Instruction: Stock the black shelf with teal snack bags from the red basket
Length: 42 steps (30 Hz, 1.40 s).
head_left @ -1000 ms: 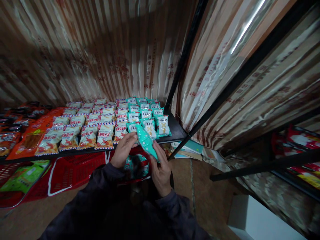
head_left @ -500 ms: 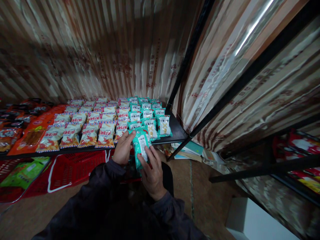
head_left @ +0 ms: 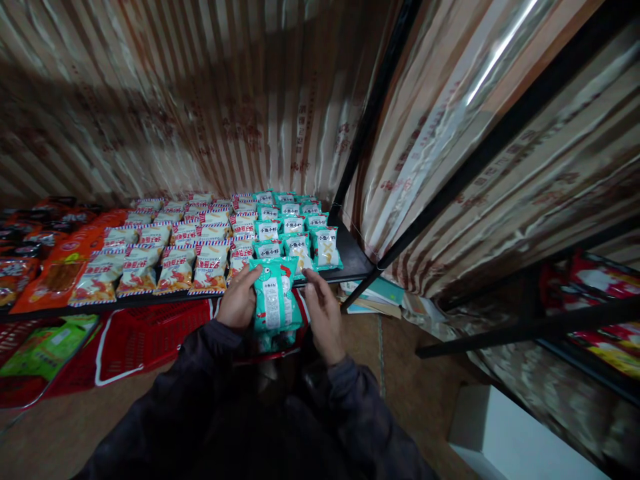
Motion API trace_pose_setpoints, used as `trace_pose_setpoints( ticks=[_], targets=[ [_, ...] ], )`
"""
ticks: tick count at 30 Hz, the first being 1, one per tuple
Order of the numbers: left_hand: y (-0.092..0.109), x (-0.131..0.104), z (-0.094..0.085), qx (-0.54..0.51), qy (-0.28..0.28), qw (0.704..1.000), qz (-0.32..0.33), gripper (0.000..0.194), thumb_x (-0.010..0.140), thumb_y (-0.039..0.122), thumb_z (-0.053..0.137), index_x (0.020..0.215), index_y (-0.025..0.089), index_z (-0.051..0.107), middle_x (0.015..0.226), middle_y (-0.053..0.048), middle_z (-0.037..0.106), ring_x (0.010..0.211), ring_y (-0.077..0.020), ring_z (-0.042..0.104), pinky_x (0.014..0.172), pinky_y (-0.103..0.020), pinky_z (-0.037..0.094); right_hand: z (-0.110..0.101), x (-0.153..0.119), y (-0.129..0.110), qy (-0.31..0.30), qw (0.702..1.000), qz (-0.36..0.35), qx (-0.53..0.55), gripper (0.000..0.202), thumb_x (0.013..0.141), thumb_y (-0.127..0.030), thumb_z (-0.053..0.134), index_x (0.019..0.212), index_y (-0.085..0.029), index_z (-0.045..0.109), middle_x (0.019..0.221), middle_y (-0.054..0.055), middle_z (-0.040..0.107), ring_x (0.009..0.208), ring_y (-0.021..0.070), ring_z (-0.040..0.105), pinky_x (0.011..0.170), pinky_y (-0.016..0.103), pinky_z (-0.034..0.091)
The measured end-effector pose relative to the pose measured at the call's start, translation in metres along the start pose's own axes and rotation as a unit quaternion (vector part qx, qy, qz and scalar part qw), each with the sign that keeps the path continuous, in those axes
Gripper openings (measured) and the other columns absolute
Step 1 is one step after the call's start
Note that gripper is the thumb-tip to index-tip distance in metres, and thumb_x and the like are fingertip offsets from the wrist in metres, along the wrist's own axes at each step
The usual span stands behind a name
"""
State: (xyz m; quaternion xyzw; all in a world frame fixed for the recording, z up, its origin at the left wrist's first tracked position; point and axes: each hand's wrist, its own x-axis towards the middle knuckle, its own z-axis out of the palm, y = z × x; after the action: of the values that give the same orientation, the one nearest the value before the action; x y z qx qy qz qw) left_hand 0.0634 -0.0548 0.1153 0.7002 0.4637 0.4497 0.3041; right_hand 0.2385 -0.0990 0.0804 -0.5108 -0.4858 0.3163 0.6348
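My left hand (head_left: 239, 301) holds a teal snack bag (head_left: 274, 297) by its left edge, its printed back facing up. To the right of the bag, my right hand (head_left: 324, 317) is open, fingers apart, holding nothing. Just beyond, rows of teal bags (head_left: 327, 248) lie at the right part of a dark shelf (head_left: 353, 261). White and red snack bags (head_left: 209, 267) fill the rows to their left. Another teal bag is partly visible below the held one.
Orange packets (head_left: 63, 270) lie farther left on the shelf. Red baskets (head_left: 150, 337) stand below it, one with green packets (head_left: 47, 347). A black post (head_left: 375, 110) rises at the shelf's back corner. A white box (head_left: 520, 433) sits at the lower right.
My right hand has let go of the teal bag and moved right. The bag has turned more upright and flat toward the camera, still in my left hand.
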Motion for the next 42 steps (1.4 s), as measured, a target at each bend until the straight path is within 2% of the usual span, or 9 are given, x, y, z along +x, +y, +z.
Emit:
trace_pose_setpoints(
  ticks=[3,7,9,13,17,24,32,36,42],
  targets=[
    [0.021,-0.001,0.002,-0.053,0.007,0.995,-0.085,0.026,0.070,0.036,0.060,0.087,0.019,0.069,0.102,-0.010,0.069,0.117,-0.0313,0.051,0.103,-0.041,0.039,0.005,0.019,0.001,-0.017,0.986,0.102,0.133,0.045,0.078,-0.053,0.060,0.109,-0.021,0.063,0.111,0.007,0.068,0.105,0.0218,0.061,0.093,0.039,0.047],
    [0.047,0.000,0.005,-0.191,0.014,0.966,-0.171,0.019,0.070,0.039,0.062,0.075,0.022,0.069,0.086,-0.008,0.070,0.114,-0.0314,0.054,0.094,-0.039,0.046,0.012,0.028,-0.004,-0.032,0.965,0.167,0.199,0.039,0.064,-0.051,0.074,0.086,-0.020,0.067,0.075,0.000,0.069,0.070,0.0154,0.063,0.070,0.029,0.051],
    [0.052,0.000,0.008,-0.270,0.009,0.940,-0.208,0.019,0.067,0.039,0.065,0.075,0.023,0.069,0.081,-0.008,0.069,0.107,-0.0306,0.058,0.085,-0.037,0.050,0.014,0.030,-0.006,-0.017,0.962,0.177,0.209,0.035,0.059,-0.048,0.077,0.075,-0.019,0.066,0.064,-0.003,0.065,0.061,0.0132,0.059,0.062,0.026,0.049],
    [0.046,-0.002,0.018,-0.351,-0.013,0.899,-0.261,0.030,0.066,0.043,0.065,0.088,0.022,0.068,0.082,-0.007,0.069,0.090,-0.0259,0.064,0.068,-0.032,0.052,0.015,0.032,-0.003,0.037,0.959,0.186,0.210,0.035,0.053,-0.045,0.081,0.068,-0.017,0.066,0.060,-0.003,0.063,0.059,0.0127,0.056,0.061,0.027,0.047],
    [0.036,-0.003,0.024,-0.363,-0.021,0.893,-0.263,0.033,0.067,0.045,0.066,0.089,0.021,0.067,0.083,-0.006,0.069,0.082,-0.0222,0.065,0.064,-0.028,0.050,0.015,0.032,0.001,0.048,0.963,0.180,0.194,0.033,0.056,-0.046,0.078,0.069,-0.017,0.067,0.060,-0.004,0.063,0.058,0.0128,0.055,0.061,0.028,0.046],
    [0.035,0.000,0.023,-0.361,-0.001,0.891,-0.275,0.027,0.068,0.043,0.068,0.081,0.019,0.065,0.062,0.000,0.061,0.059,-0.0143,0.058,0.050,-0.022,0.042,0.019,0.032,0.002,0.056,0.962,0.173,0.204,0.031,0.056,-0.044,0.079,0.068,-0.017,0.069,0.059,-0.004,0.063,0.057,0.0122,0.053,0.062,0.028,0.045],
    [0.028,-0.006,0.024,-0.382,-0.079,0.883,-0.260,0.038,0.073,0.043,0.066,0.103,0.021,0.063,0.095,-0.006,0.069,0.088,-0.0201,0.065,0.068,-0.027,0.050,0.021,0.041,0.012,0.107,0.964,0.174,0.171,0.032,0.052,-0.043,0.079,0.064,-0.016,0.068,0.057,-0.005,0.062,0.055,0.0105,0.050,0.057,0.025,0.043],
    [0.020,-0.010,0.026,-0.396,-0.111,0.875,-0.255,0.047,0.071,0.041,0.070,0.111,0.020,0.059,0.104,-0.007,0.068,0.087,-0.0193,0.065,0.068,-0.025,0.050,0.022,0.044,0.015,0.099,0.965,0.174,0.169,0.033,0.052,-0.046,0.079,0.063,-0.016,0.067,0.055,-0.004,0.060,0.053,0.0110,0.050,0.053,0.024,0.042],
    [0.019,-0.011,0.027,-0.400,-0.101,0.869,-0.274,0.056,0.063,0.037,0.077,0.112,0.016,0.059,0.102,-0.009,0.070,0.084,-0.0208,0.066,0.067,-0.026,0.050,0.024,0.046,0.014,0.080,0.968,0.171,0.166,0.035,0.054,-0.049,0.078,0.063,-0.017,0.067,0.055,-0.005,0.060,0.053,0.0112,0.051,0.054,0.024,0.043]
  ],
)
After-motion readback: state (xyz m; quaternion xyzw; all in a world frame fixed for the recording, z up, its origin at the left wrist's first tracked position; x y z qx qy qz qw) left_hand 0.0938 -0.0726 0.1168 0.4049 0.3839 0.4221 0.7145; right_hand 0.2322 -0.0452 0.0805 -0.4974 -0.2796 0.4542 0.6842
